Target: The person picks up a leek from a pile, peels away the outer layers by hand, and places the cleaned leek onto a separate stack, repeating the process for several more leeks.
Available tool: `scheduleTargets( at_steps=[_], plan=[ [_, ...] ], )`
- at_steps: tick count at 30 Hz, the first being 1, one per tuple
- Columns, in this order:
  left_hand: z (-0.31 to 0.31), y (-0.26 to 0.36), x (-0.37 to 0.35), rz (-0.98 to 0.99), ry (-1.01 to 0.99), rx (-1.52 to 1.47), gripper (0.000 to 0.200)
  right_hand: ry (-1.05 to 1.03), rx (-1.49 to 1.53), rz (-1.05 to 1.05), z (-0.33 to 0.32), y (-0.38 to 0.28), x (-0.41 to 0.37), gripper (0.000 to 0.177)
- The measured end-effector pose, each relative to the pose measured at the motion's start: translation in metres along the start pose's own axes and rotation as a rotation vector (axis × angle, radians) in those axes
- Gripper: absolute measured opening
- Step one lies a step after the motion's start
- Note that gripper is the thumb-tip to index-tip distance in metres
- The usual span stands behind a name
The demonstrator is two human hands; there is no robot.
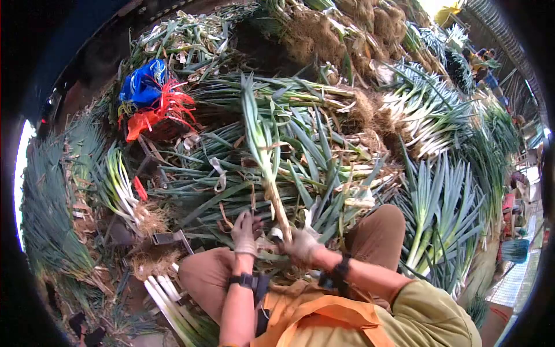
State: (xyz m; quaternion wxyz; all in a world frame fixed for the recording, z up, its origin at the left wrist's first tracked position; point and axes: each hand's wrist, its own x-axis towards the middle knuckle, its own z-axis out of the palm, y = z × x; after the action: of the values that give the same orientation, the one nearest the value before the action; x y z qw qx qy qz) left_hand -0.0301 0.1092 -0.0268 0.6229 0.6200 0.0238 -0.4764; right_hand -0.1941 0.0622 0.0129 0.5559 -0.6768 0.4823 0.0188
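Gripping one long leek (263, 151) by its lower stalk in the closed right hand (300, 246), touching its root end with the loosely open left hand (244, 231), near centre, over the heaped leek pile (341, 168).

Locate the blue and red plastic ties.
Head view, upper left: the bundle of blue and red plastic ties sits on the heaped green leek leaves, well beyond the gloved left hand.

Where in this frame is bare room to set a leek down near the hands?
Almost none. A dark strip of ground shows left of the left hand, between root clumps and white stalks. Ahead of the right hand, gripping a leek, the pile is crowded.
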Motion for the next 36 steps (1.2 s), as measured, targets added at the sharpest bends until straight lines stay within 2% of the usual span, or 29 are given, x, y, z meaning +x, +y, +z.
scheduleTargets(
  at_steps=[1, 3, 5, 6, 7, 8, 9, 11, 13, 15, 16, 17, 18, 19, 21, 22, 23, 25, 26, 28, 29, 30, 31, 33, 36],
  plan=[
    [0.021, 0.013, -0.013, -0.152, -0.061, -0.172, 0.025, -0.03, -0.016, -0.103, 0.004, 0.014, -0.025, 0.031],
    [0.039, 0.006, -0.007, 0.004, -0.299, -0.152, 0.027, -0.014, -0.145, -0.184, 0.021, 0.052, -0.057, 0.032],
    [0.041, -0.011, 0.016, -0.002, -0.352, -0.214, 0.025, -0.037, -0.128, -0.177, 0.009, 0.042, -0.084, 0.031],
    [0.039, -0.027, 0.025, -0.166, -0.241, -0.357, 0.021, -0.071, -0.188, -0.139, 0.005, 0.042, -0.086, 0.032],
    [0.035, -0.026, 0.016, -0.04, -0.303, -0.253, 0.021, -0.083, -0.25, -0.122, -0.002, 0.039, -0.082, 0.032],
    [0.034, -0.026, 0.014, -0.153, -0.314, -0.527, 0.024, -0.046, -0.232, -0.238, 0.006, 0.066, -0.075, 0.033],
    [0.046, -0.012, -0.005, -0.005, -0.29, -0.518, 0.027, -0.011, -0.216, -0.357, 0.018, 0.092, -0.059, 0.034],
    [0.04, -0.01, -0.008, -0.029, -0.355, -0.458, 0.035, 0.083, -0.37, -0.342, 0.014, 0.068, -0.073, 0.034],
    [0.039, 0.007, -0.016, 0.042, -0.266, -0.413, 0.04, 0.116, -0.426, -0.307, 0.012, 0.045, -0.083, 0.03],
    [0.028, 0.02, 0.018, 0.059, -0.217, -0.424, 0.038, 0.089, -0.556, -0.309, 0.01, 0.035, -0.089, 0.025],
    [0.018, 0.015, 0.031, 0.062, -0.225, -0.423, 0.035, -0.011, -0.444, -0.327, -0.022, -0.007, -0.143, 0.05],
    [0.014, 0.019, 0.04, 0.07, -0.231, -0.428, 0.033, 0.08, -0.445, -0.425, -0.024, -0.008, -0.15, 0.039],
    [0.024, 0.035, 0.023, 0.096, -0.084, -0.441, 0.03, 0.094, -0.454, -0.458, -0.03, -0.017, -0.157, 0.039],
    [0.026, 0.044, 0.01, 0.006, -0.117, -0.567, 0.033, 0.116, -0.436, -0.405, -0.035, -0.027, -0.166, 0.035],
    [0.02, 0.032, 0.043, 0.375, 0.101, -0.322, 0.038, 0.153, -0.388, -0.278, -0.043, -0.037, -0.179, 0.027],
    [0.034, 0.049, 0.014, 0.37, 0.126, -0.383, 0.038, 0.055, -0.181, -0.331, -0.041, -0.022, -0.16, 0.021],
    [0.049, 0.063, -0.02, 0.335, 0.196, -0.437, 0.034, 0.064, -0.183, -0.347, -0.033, -0.006, -0.146, 0.021],
    [0.051, 0.077, -0.027, 0.373, 0.319, -0.158, 0.029, 0.215, 0.013, -0.415, -0.025, -0.011, -0.153, 0.015],
    [0.045, 0.069, -0.004, 0.371, 0.315, -0.156, 0.029, 0.083, 0.14, -0.481, -0.021, -0.003, -0.143, 0.017],
    [0.045, 0.07, -0.003, 0.15, -0.408, -0.502, 0.032, -0.118, 0.302, -0.53, -0.021, -0.01, -0.144, 0.02],
    [0.037, 0.066, -0.006, 0.145, -0.402, -0.501, 0.032, -0.186, 0.338, -0.518, -0.019, -0.015, -0.144, 0.022],
    [0.026, 0.06, -0.01, 0.088, -0.636, -0.627, 0.033, -0.257, 0.41, -0.467, -0.021, -0.015, -0.149, 0.023],
    [0.035, 0.076, -0.059, 0.031, -0.873, -0.758, 0.034, -0.327, 0.474, -0.413, -0.027, -0.021, -0.16, 0.025],
    [0.058, 0.099, -0.126, 0.0, -0.896, -0.834, 0.035, -0.367, 0.396, -0.376, -0.029, -0.012, -0.159, 0.024],
    [0.067, 0.102, -0.145, -0.01, -0.945, -0.908, 0.035, -0.464, 0.384, -0.336, -0.033, -0.002, -0.15, 0.024]
  ],
)
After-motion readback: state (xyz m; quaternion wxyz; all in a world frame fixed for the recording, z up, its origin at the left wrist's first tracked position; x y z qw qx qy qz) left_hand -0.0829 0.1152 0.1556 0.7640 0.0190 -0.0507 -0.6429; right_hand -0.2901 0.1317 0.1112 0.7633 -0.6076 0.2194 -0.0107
